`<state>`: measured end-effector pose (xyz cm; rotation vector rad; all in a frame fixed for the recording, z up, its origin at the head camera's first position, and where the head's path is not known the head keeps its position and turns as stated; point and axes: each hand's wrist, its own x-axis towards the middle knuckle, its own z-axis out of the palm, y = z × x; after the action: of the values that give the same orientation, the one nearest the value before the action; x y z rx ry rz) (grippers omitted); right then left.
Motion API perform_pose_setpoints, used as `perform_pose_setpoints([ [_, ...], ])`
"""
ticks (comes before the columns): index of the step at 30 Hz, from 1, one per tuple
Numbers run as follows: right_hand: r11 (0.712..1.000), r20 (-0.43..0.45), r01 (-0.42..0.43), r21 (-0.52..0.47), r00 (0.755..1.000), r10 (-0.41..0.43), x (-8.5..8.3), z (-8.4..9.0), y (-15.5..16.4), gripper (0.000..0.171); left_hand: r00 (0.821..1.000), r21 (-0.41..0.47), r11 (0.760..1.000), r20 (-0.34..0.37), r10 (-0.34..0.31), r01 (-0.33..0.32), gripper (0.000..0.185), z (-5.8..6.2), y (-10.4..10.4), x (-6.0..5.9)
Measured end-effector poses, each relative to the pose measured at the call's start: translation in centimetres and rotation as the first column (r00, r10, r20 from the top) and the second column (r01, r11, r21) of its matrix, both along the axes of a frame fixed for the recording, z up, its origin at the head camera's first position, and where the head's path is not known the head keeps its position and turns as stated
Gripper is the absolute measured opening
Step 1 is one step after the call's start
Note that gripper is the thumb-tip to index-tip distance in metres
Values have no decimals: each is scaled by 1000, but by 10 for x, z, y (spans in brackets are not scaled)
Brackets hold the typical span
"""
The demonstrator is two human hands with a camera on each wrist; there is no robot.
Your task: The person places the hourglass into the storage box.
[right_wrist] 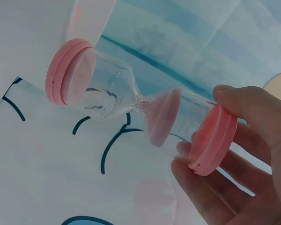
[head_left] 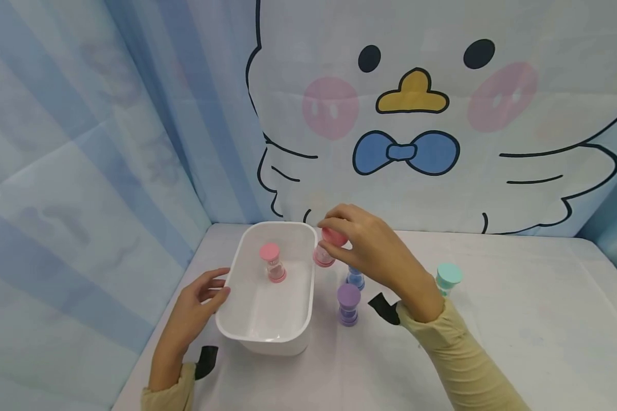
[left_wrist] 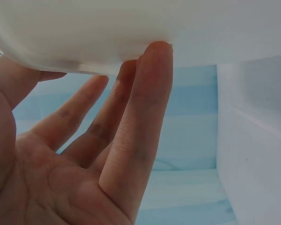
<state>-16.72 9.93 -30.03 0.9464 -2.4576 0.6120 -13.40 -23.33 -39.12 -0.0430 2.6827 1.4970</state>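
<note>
My right hand (head_left: 362, 242) grips a pink hourglass (right_wrist: 161, 112) by one end cap, just outside the right rim of a white plastic bin (head_left: 264, 337). In the right wrist view this hourglass lies slanted, with pink sand in the half nearer the fingers. My left hand (head_left: 192, 311) holds the bin's left rim. Its thumb lies at the edge, and its fingertips (left_wrist: 154, 51) touch the outer wall beneath. Inside the bin stands another pink hourglass (head_left: 273, 262).
Right of the bin stand a purple hourglass (head_left: 348, 304) and a blue hourglass (head_left: 356, 278), the latter partly hidden by the right hand. A mint-green hourglass (head_left: 448, 277) stands behind the right forearm. A printed curtain (head_left: 411, 188) hangs along the back of the white table (head_left: 535, 319).
</note>
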Motion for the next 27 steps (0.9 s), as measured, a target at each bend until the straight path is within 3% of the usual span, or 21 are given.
perform_pose_setpoints([
  [27,999,9,-37,-11,999,38,-14,-1,-22,24,1000,3,1000,-4,-1,1,49,-1,-1,0],
])
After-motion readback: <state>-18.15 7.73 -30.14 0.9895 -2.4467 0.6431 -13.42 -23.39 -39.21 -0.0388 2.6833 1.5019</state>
